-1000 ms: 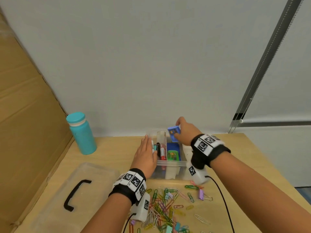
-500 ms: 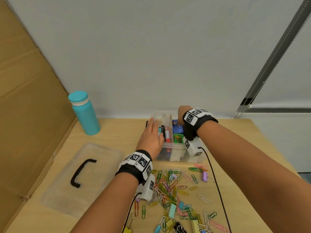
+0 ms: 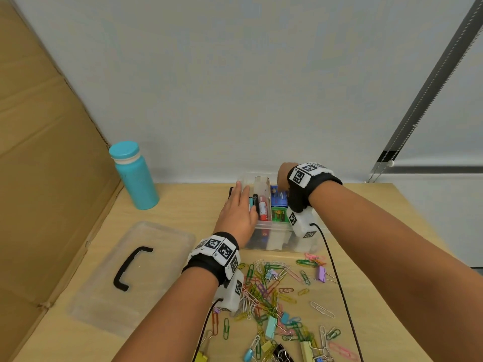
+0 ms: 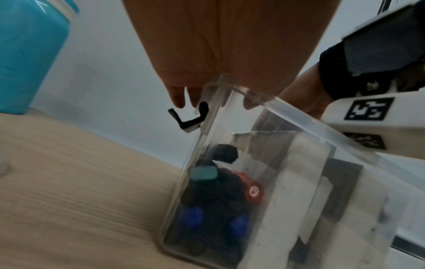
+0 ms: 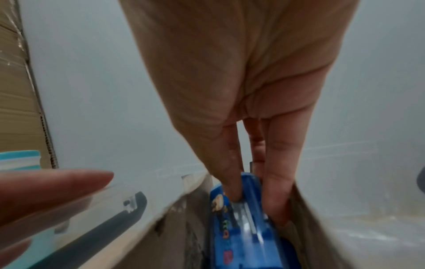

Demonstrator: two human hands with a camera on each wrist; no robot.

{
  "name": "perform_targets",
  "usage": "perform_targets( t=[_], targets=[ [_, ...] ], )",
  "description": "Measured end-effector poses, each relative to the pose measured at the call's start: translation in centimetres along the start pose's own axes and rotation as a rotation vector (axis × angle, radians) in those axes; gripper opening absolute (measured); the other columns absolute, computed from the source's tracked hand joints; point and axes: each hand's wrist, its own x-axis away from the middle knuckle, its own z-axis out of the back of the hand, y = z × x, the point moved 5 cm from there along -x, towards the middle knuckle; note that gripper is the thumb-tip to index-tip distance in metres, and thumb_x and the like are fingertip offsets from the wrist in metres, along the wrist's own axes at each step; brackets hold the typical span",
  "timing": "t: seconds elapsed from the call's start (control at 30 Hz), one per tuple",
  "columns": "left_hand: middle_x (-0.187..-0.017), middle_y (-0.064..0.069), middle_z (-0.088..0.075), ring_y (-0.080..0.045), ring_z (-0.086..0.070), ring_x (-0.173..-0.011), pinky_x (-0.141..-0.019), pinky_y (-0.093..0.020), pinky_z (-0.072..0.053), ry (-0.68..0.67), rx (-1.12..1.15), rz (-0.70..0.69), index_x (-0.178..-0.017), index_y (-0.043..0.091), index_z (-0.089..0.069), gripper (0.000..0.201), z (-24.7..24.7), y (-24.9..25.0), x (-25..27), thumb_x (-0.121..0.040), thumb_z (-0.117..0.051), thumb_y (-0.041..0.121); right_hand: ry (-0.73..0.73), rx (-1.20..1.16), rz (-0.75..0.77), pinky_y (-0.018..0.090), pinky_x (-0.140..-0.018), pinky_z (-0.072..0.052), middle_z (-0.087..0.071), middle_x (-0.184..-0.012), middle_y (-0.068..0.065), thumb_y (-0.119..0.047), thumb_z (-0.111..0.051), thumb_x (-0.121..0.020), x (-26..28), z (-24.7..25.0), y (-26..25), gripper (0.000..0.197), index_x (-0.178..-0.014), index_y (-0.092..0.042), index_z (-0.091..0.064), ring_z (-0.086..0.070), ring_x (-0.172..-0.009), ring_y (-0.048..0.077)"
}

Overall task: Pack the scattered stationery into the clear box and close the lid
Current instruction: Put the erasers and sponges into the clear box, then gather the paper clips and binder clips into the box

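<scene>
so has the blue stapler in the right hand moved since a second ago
Yes. The blue stapler, earlier held above the clear box's far rim, now sits down inside it, the right hand holding it.

No legible words, brand names or numbers are present in any view. The translucent blue plastic stapler carries coloured printed graphics and lettering along its side; blur prevents reading. The red-capped marker bears a white label with illegible print. The white wrist-band blocks carry black-and-white square fiducial patterns, not text.
</scene>
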Motion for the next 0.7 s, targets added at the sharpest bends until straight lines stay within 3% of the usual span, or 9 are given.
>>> perform_targets(
  t=[0.1, 0.17, 0.27, 0.37, 0.43, 0.5, 0.53, 0.6, 0.7],
  targets=[
    [-0.161, -0.005, 0.003, -0.019, -0.007, -0.148, -0.120, -0.036, -0.019, 0.000, -0.001, -0.001, -0.151, 0.015, -0.010, 0.055, 0.1, 0.0, 0.0, -0.100, -0.028, 0.029, 0.064, -0.137, 0.041, 0.042, -0.073, -0.059, -0.069, -0.081, 0.005, -0.040, -0.084, -0.042, -7.3, -1.1, 0.6, 0.039, -0.068, -0.018, -0.065, -0.067, -0.073, 0.030],
    [-0.161, -0.004, 0.003, -0.019, -0.008, -0.147, -0.120, -0.035, -0.019, -0.001, 0.003, -0.001, -0.151, 0.016, -0.010, 0.055, 0.0, 0.0, 0.0, -0.100, -0.028, 0.029, 0.063, -0.084, 0.083, 0.043, -0.073, -0.059, -0.070, -0.079, 0.006, -0.045, -0.080, -0.031, -8.5, -1.2, 0.8, 0.045, -0.064, -0.018, -0.064, -0.067, -0.070, 0.028],
    [-0.161, -0.004, 0.002, -0.019, -0.007, -0.147, -0.120, -0.035, -0.019, -0.002, 0.004, -0.002, -0.151, 0.016, -0.010, 0.055, 0.0, 0.0, 0.0, -0.100, -0.027, 0.029, -0.014, -0.033, 0.087, 0.039, -0.075, -0.057, -0.064, -0.084, 0.009, -0.046, -0.064, -0.007, -2.4, -0.3, 0.6, 0.064, -0.061, -0.015, -0.050, -0.062, -0.072, 0.030],
    [-0.160, -0.004, 0.003, -0.019, -0.007, -0.147, -0.120, -0.035, -0.018, -0.011, 0.002, -0.004, -0.151, 0.015, -0.010, 0.055, 0.0, 0.0, 0.1, -0.100, -0.027, 0.029, -0.070, 0.000, 0.061, 0.039, -0.075, -0.057, -0.058, -0.079, 0.003, -0.044, -0.064, -0.004, 2.7, 0.2, 0.0, 0.079, -0.076, -0.013, -0.053, -0.061, -0.073, 0.028],
    [-0.160, -0.004, 0.003, -0.019, -0.006, -0.147, -0.120, -0.035, -0.018, -0.014, 0.000, -0.004, -0.151, 0.015, -0.010, 0.055, 0.1, 0.0, 0.1, -0.100, -0.027, 0.029, 0.011, -0.045, 0.105, 0.038, -0.075, -0.057, -0.062, -0.079, 0.002, -0.039, -0.075, -0.020, 1.1, 0.0, 0.3, 0.064, -0.076, -0.015, -0.057, -0.063, -0.074, 0.026],
    [-0.160, -0.004, 0.003, -0.019, -0.006, -0.148, -0.120, -0.036, -0.018, -0.019, 0.000, -0.004, -0.151, 0.016, -0.010, 0.055, 0.0, 0.0, 0.1, -0.101, -0.027, 0.029, 0.139, -0.120, 0.128, 0.039, -0.083, -0.055, -0.068, -0.104, 0.004, -0.031, -0.082, -0.047, 1.7, 0.6, 0.3, 0.053, -0.096, -0.020, -0.064, -0.065, -0.092, 0.027],
    [-0.160, -0.005, 0.003, -0.019, -0.006, -0.148, -0.120, -0.036, -0.018, -0.021, -0.002, -0.004, -0.151, 0.016, -0.009, 0.055, 0.0, 0.0, 0.0, -0.101, -0.027, 0.028, 0.186, -0.226, 0.120, 0.039, -0.090, -0.053, -0.066, -0.119, 0.005, -0.025, -0.078, -0.064, 3.1, 0.8, 0.3, 0.050, -0.112, -0.020, -0.064, -0.064, -0.103, 0.027],
    [-0.161, -0.004, 0.003, -0.019, -0.006, -0.148, -0.120, -0.037, -0.018, -0.022, -0.005, -0.002, -0.151, 0.016, -0.009, 0.055, 0.0, -0.1, 0.0, -0.101, -0.028, 0.028, 0.297, -0.433, 0.139, 0.037, -0.099, -0.048, -0.061, -0.127, 0.008, -0.011, -0.057, -0.088, 6.1, 1.1, 0.8, 0.034, -0.123, -0.012, -0.062, -0.059, -0.114, 0.026],
    [-0.161, -0.005, 0.002, -0.019, -0.006, -0.148, -0.120, -0.037, -0.018, -0.022, -0.016, -0.006, -0.151, 0.016, -0.010, 0.055, 0.0, -0.1, -0.1, -0.101, -0.028, 0.028, 0.499, -0.746, 0.181, 0.033, -0.093, -0.050, -0.065, -0.117, 0.007, -0.010, -0.047, -0.094, 11.0, 0.4, 2.3, 0.028, -0.117, -0.012, -0.064, -0.064, -0.105, 0.024]
  ],
)
